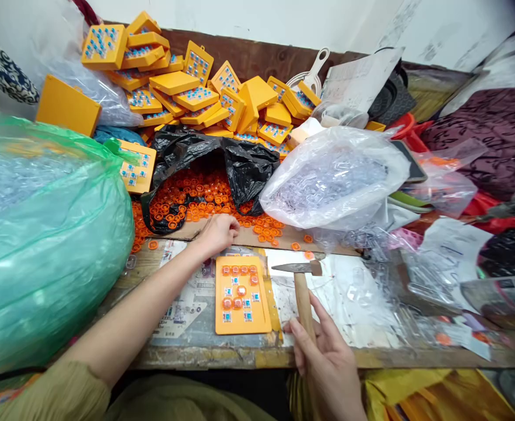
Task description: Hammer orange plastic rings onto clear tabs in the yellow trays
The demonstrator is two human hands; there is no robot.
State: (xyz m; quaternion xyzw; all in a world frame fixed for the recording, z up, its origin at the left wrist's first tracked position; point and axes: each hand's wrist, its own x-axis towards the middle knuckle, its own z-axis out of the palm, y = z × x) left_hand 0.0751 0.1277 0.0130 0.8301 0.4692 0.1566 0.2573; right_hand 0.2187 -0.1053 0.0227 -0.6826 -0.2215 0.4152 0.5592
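My right hand (322, 354) is wrapped round the wooden handle of a small hammer (303, 292), its metal head up and its pointed end to the left. My left hand (220, 234) is closed at the edge of the loose orange rings (263, 228), fingers curled together; whatever they hold, if anything, is hidden. Between the hands a yellow-orange plastic panel (226, 318) lies flat on the worktop. Several of its blue-centred switches are bare, while others, mostly in the top row, carry clear-orange caps (241, 290).
A black bag (178, 146) spills orange rings. Clear plastic pieces fill a white bag (336, 175) and a green bag (55, 234). Yellow panels (173, 83) are piled behind. Paper (353, 93) leans at the back; plastic scraps clutter the right. The worktop's wooden edge (196, 356) runs in front.
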